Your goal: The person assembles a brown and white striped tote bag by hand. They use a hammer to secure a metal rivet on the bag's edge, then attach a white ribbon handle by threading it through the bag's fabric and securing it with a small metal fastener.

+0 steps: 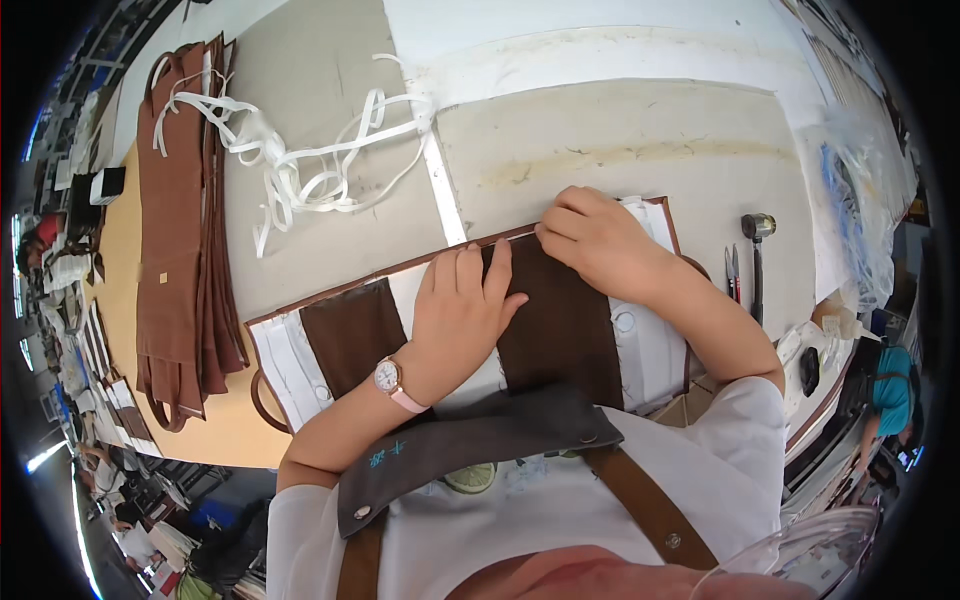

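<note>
A wide brown bag panel lies across the table in front of me, its inner side up. It has dark brown sections, white lining and a thin brown edge along the far side. My left hand rests flat on its middle, fingers stretched to the far edge and thumb out to the right. Further right, my right hand has its fingers bent together at that same edge, gripping it; the fingertips are partly hidden. A brown handle loop sticks out at the panel's left end.
A stack of brown bags lies at the left. White tape sits tangled beyond the panel. To the right are a hammer and tweezers, with clear plastic wrapping past them. A co-worker in teal is at far right.
</note>
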A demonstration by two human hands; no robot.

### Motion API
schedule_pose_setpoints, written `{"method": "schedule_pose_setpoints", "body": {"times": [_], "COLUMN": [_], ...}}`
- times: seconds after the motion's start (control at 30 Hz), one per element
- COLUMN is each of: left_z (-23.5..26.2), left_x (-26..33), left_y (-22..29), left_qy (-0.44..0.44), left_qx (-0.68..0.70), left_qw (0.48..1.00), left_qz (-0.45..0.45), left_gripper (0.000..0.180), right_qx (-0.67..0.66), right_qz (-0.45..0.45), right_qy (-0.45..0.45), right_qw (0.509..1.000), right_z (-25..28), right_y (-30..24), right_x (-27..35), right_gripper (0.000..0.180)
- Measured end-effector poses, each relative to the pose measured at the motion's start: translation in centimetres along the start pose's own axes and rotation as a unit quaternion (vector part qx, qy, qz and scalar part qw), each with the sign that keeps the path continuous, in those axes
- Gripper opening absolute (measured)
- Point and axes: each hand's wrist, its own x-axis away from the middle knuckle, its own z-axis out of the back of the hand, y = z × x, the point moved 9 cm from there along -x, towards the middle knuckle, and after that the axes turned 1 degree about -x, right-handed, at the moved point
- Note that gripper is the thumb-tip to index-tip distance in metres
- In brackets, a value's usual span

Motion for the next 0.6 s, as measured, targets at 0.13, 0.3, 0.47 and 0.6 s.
{"method": "schedule_pose_setpoints", "body": {"times": [0.13, 0.3, 0.47, 0.6], "left_z": [0.2, 0.3, 0.5, 0.3], "left_x": [0.1, 0.5, 0.5, -0.5], "left_y": [-0.2, -0.4, -0.3, 0.2], "left_qy": [-0.005, 0.009, 0.005, 0.000], "left_qx": [0.012, 0.009, 0.014, -0.003], "left_qw": [1.000, 1.000, 1.000, 1.000], "left_qz": [0.007, 0.002, -0.010, 0.007], "left_gripper": [0.064, 0.064, 0.063, 0.062], "right_qx": [-0.012, -0.031, -0.038, -0.039], "right_qz": [-0.018, -0.030, -0.070, -0.063], "right_qy": [0.026, 0.018, 0.075, 0.078], "right_qw": [0.999, 0.999, 0.994, 0.994], "right_z": [0.1, 0.3, 0.5, 0.1], "right_y": [0.2, 0.4, 1.1, 1.3], "right_x": [-0.2, -0.5, -0.5, -0.8], "right_gripper": [0.027, 0.025, 0.023, 0.019]}}
